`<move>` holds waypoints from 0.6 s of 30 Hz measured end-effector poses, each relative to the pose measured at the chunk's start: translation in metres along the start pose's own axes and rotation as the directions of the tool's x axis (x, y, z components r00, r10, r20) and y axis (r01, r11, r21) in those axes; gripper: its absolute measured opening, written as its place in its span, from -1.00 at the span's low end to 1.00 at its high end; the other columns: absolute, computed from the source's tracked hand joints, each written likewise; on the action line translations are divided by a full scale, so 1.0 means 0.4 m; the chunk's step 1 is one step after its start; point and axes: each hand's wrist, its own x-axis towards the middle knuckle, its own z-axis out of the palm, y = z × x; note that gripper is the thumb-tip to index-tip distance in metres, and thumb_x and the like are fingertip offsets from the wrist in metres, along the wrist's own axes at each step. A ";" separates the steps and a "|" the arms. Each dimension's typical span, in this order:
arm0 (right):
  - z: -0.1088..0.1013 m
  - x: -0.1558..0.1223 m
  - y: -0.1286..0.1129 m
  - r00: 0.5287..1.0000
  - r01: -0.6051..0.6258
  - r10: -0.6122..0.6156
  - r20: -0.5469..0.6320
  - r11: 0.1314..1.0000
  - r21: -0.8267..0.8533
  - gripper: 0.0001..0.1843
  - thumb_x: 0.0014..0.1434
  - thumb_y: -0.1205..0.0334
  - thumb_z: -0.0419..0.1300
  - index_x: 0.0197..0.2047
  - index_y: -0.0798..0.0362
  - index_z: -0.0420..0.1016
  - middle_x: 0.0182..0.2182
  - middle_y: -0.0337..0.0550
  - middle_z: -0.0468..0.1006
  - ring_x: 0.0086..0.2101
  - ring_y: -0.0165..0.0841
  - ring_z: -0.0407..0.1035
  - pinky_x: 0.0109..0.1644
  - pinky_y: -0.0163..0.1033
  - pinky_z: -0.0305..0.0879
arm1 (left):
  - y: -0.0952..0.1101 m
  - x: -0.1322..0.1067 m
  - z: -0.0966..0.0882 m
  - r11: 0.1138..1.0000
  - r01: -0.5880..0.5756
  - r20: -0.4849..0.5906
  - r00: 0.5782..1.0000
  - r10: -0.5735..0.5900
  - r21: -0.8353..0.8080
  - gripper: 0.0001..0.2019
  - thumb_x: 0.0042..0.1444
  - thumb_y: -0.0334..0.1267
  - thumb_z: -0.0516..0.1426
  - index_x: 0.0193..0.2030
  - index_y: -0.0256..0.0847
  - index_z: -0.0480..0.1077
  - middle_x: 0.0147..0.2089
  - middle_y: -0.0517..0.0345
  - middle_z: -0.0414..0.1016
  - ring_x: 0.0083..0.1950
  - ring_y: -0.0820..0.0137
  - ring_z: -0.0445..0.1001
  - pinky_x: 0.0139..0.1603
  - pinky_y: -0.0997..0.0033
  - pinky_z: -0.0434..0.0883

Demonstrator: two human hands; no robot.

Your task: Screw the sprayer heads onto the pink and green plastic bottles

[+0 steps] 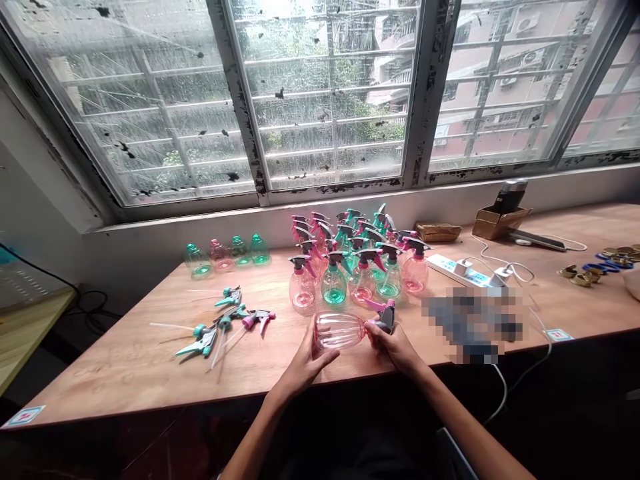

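A clear pink spray bottle (340,332) lies on its side just above the table's front part. My left hand (306,363) is closed round its base end. At the bottle's neck, my right hand (393,343) grips a pink and grey trigger sprayer head (385,315); whether the threads are engaged is hidden by the fingers. Beyond my hands stand several pink and green spray bottles with heads on, such as a green one (334,283). To the left lie several loose trigger sprayer heads (200,341) with thin tubes. Behind them are several headless bottles (200,261).
A white power strip (460,270) with plugs and cables sits right of the bottles. Farther right are a cardboard box (493,221), a phone (537,239) and brass-coloured parts (583,275). A blurred patch covers something by the front edge. The windowed wall bounds the wooden table (125,363).
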 end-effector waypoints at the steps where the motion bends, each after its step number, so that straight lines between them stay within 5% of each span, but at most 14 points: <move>1: 0.000 0.000 0.001 1.000 -0.007 0.007 -0.005 1.000 0.008 -0.51 0.14 -0.13 0.44 -0.48 0.03 0.36 -0.69 -0.38 0.30 -0.69 -0.50 0.12 -0.62 -0.34 0.06 | 0.002 0.000 0.000 1.000 -0.006 0.001 1.000 0.006 0.001 0.09 0.23 -0.01 0.28 0.59 -0.05 -0.46 0.51 -0.25 0.11 0.47 -0.06 0.22 0.48 -0.13 0.14; 6: -0.001 0.000 0.003 0.999 -0.030 0.031 -0.043 0.999 0.039 -0.49 0.05 -0.15 0.49 -0.42 0.03 0.36 -0.66 -0.39 0.31 -0.67 -0.50 0.11 -0.60 -0.35 0.10 | 0.015 -0.003 0.001 0.999 -0.031 -0.004 1.000 0.031 0.019 0.12 0.21 -0.07 0.31 0.58 0.07 -0.50 0.62 -0.15 -0.22 0.50 -0.05 0.16 0.52 -0.11 0.04; 13: -0.007 0.000 0.005 0.998 -0.041 0.042 -0.043 0.998 0.041 -0.53 0.05 -0.10 0.51 -0.35 0.06 0.42 -0.64 -0.35 0.38 -0.65 -0.47 0.18 -0.59 -0.35 0.11 | 0.001 -0.001 0.002 0.999 0.015 0.001 1.000 -0.015 -0.033 0.10 0.25 0.02 0.26 0.58 -0.01 -0.52 0.51 -0.28 0.07 0.48 -0.08 0.20 0.47 -0.24 0.10; 18: -0.016 0.003 0.016 0.998 -0.038 0.040 -0.048 0.998 0.054 -0.57 0.10 -0.07 0.49 -0.33 0.05 0.43 -0.61 -0.33 0.42 -0.63 -0.46 0.21 -0.58 -0.37 0.06 | 0.002 -0.001 0.005 0.999 -0.025 0.002 1.000 0.025 -0.046 0.13 0.16 -0.05 0.35 0.57 0.17 -0.43 0.61 -0.13 -0.24 0.50 -0.06 0.17 0.47 -0.14 0.14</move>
